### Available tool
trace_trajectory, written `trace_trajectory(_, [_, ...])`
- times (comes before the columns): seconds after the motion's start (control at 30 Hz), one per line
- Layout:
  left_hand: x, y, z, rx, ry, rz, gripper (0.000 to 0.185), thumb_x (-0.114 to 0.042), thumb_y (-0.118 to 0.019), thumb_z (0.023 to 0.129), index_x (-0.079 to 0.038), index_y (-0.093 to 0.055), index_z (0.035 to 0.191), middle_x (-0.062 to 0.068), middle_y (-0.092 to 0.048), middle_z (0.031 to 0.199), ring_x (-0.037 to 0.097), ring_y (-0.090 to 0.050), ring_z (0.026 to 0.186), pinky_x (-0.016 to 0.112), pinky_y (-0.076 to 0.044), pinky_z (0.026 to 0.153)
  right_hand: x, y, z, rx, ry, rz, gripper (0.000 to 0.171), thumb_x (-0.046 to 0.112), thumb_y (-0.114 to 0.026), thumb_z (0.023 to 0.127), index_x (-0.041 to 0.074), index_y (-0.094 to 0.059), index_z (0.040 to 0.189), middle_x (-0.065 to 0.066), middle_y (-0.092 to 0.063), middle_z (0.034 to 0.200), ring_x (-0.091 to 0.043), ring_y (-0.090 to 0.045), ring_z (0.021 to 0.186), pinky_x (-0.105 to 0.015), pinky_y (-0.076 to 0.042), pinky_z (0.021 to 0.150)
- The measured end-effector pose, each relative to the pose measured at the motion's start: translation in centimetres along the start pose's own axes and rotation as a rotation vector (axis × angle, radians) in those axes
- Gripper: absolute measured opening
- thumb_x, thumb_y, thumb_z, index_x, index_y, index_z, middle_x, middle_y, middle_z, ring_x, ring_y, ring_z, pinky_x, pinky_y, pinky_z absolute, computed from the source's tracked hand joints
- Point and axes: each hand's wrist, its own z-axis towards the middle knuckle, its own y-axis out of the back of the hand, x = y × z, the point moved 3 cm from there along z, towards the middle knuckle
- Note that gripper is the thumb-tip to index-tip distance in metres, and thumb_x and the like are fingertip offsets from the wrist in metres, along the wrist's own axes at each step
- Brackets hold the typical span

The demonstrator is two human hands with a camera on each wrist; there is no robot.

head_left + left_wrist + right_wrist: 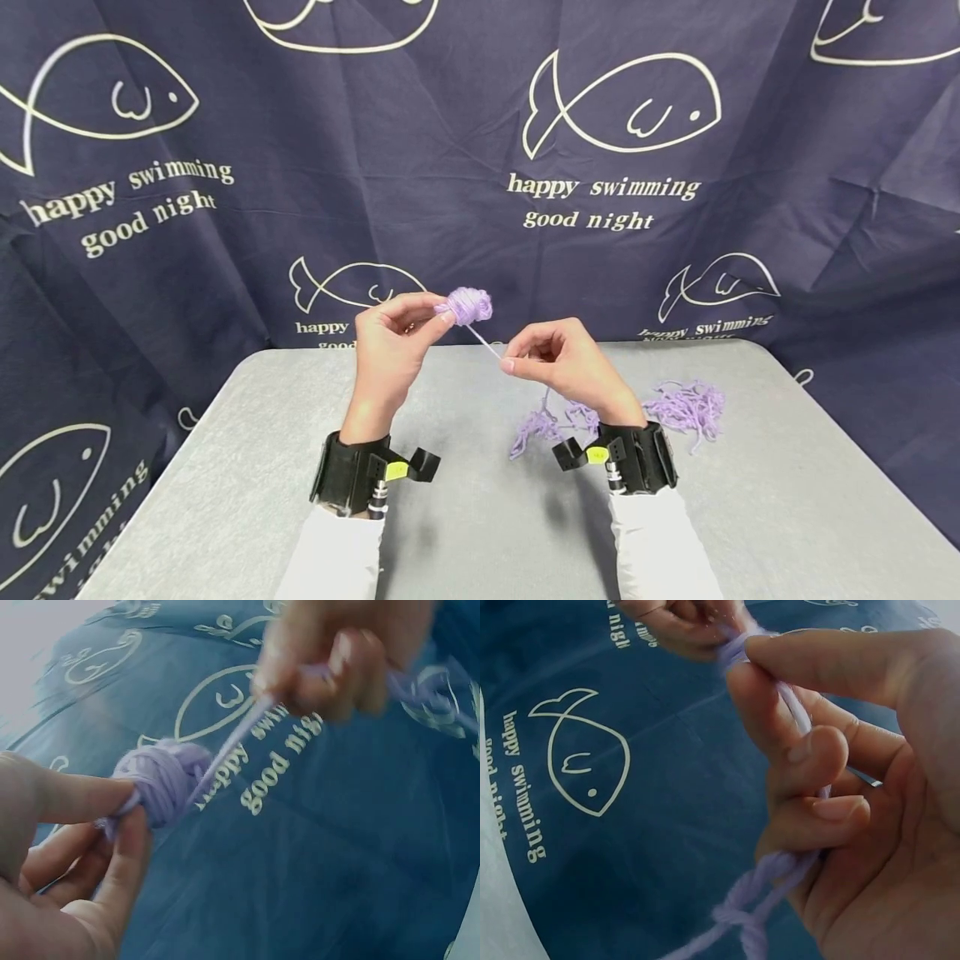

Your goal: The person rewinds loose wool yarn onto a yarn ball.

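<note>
A small ball of lilac yarn [468,305] is pinched between the thumb and fingers of my left hand [393,342], raised above the table. In the left wrist view the ball [161,780] sits at my fingertips. A taut strand [483,340] runs from the ball down to my right hand [558,358], which pinches it. The right wrist view shows the strand [799,724] passing between thumb and curled fingers, with loose yarn [754,904] hanging below. The strand trails on to a loose tangle of yarn [686,407] on the table.
The grey table [480,517] carries more loose lilac yarn [540,425] below my right hand. A dark blue cloth with fish prints [622,108] hangs behind and around the table. Both wrists wear black camera mounts.
</note>
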Motion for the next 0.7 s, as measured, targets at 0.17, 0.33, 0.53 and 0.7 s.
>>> trace_trajectory(0.17, [0.1, -0.1, -0.1, 0.125, -0.044, 0.312, 0.014, 0.010, -0.078, 0.078, 0.003, -0.076, 0.090, 0.014, -0.073, 0.087, 0.014, -0.067, 0.074, 0.021, -0.056, 0.067, 0.6, 0.5, -0.2, -0.029, 0.066, 0.026, 0.007, 0.014, -0.081, 0.086, 0.009, -0.077, 0.089, -0.003, -0.062, 0.070, -0.012, -0.047, 0.057, -0.023, -0.037, 0.050])
trace_trajectory(0.33, [0.6, -0.6, -0.4, 0.370, 0.058, 0.402, 0.012, 0.011, -0.076, 0.080, 0.003, -0.076, 0.089, 0.012, -0.074, 0.089, 0.020, -0.070, 0.078, 0.029, -0.060, 0.076, 0.8, 1.1, -0.4, -0.075, 0.116, 0.093, 0.006, 0.006, -0.079, 0.086, 0.007, -0.077, 0.091, -0.003, -0.062, 0.071, -0.012, -0.046, 0.056, -0.024, -0.035, 0.048])
trace_trajectory(0.53, [0.8, -1.0, -1.1, 0.671, 0.160, 0.392, 0.012, 0.009, -0.076, 0.082, -0.001, -0.076, 0.089, 0.008, -0.073, 0.090, 0.020, -0.071, 0.083, 0.033, -0.060, 0.081, 0.7, 1.4, -0.4, -0.114, 0.122, 0.131, 0.007, 0.004, -0.079, 0.087, 0.007, -0.076, 0.092, -0.004, -0.064, 0.072, -0.013, -0.046, 0.057, -0.024, -0.037, 0.049])
trace_trajectory(0.7, [0.7, -1.4, -1.6, 0.860, 0.174, 0.294, 0.011, 0.005, -0.077, 0.084, -0.004, -0.077, 0.091, 0.005, -0.073, 0.092, 0.018, -0.071, 0.086, 0.035, -0.060, 0.084, 0.5, 1.3, -0.3, -0.136, 0.085, 0.141, 0.007, 0.006, -0.080, 0.086, 0.006, -0.076, 0.092, -0.004, -0.068, 0.076, -0.012, -0.046, 0.057, -0.024, -0.037, 0.050])
